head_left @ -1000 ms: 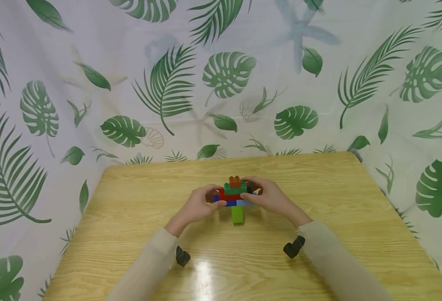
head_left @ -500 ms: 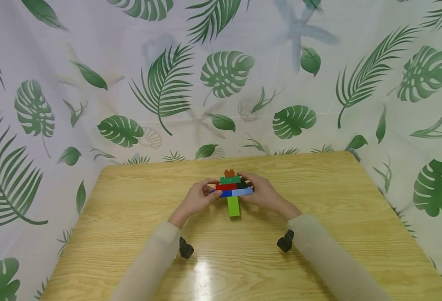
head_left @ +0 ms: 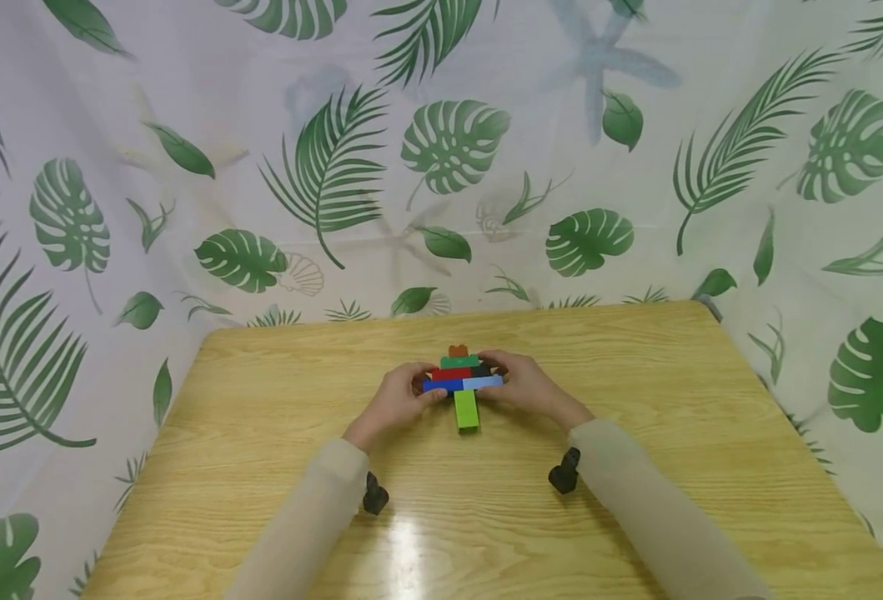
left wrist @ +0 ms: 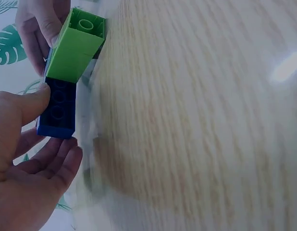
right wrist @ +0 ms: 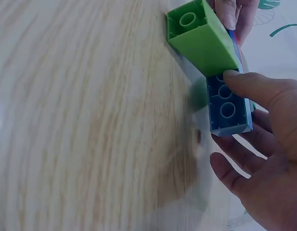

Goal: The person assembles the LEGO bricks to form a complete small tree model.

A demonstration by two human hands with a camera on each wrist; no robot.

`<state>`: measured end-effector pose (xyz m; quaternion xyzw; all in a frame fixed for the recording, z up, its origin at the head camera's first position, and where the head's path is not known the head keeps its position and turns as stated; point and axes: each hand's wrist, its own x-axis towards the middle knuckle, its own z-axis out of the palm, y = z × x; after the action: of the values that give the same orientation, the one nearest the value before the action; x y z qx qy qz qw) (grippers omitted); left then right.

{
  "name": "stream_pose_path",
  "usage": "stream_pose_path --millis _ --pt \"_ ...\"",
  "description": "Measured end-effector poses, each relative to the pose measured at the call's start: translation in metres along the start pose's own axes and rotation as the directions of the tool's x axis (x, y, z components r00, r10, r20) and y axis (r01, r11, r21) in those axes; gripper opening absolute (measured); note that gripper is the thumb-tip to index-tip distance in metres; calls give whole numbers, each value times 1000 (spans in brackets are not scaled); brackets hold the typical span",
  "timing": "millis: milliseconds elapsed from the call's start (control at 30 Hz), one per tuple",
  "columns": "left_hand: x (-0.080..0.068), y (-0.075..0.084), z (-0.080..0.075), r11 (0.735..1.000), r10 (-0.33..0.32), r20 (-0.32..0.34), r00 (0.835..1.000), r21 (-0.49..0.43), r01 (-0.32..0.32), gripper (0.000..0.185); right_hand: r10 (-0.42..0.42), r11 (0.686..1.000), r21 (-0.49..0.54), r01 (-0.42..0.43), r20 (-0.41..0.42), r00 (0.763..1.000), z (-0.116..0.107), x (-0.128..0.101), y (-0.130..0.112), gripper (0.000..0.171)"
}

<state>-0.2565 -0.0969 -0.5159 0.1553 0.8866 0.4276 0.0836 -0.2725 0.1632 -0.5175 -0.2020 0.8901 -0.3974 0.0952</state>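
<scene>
Both hands hold a tree-shaped stack of toy building bricks at mid table. Its stem is lime green bricks (head_left: pixel 467 411); above come a blue brick (head_left: pixel 444 386) and a light blue brick (head_left: pixel 482 382), then a red brick (head_left: pixel 452 375) beside a black brick (head_left: pixel 480 371), a green brick (head_left: pixel 459 362) and an orange-brown brick (head_left: pixel 459 351). My left hand (head_left: pixel 396 400) grips the blue end, thumb on its underside. On the other end my right hand (head_left: pixel 527 385) pinches the light blue brick likewise. The stem's hollow bottom shows in both wrist views.
A wooden table (head_left: pixel 261 500) lies under the hands, with a bright glare patch near its front. Behind it hangs a white leaf-print cloth (head_left: pixel 516 150). Small black devices (head_left: pixel 564 472) sit at both wrists.
The stack has tipped back, its top away from me and its stem bottom toward me. My right thumb has moved from the front of the red row down to the light blue brick.
</scene>
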Motion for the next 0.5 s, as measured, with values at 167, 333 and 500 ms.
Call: stream_pose_path --millis 167,333,500 --pt "-2 -2 3 999 -32 25 999 29 31 48 19 1000 -3 -19 34 999 5 0 3 67" --pt "0 -4 3 998 -49 56 997 42 47 51 36 999 -16 -36 46 998 7 1 4 68" --pt "-3 -2 -10 995 -41 36 999 94 37 63 52 998 -24 -51 51 997 -12 1 1 72"
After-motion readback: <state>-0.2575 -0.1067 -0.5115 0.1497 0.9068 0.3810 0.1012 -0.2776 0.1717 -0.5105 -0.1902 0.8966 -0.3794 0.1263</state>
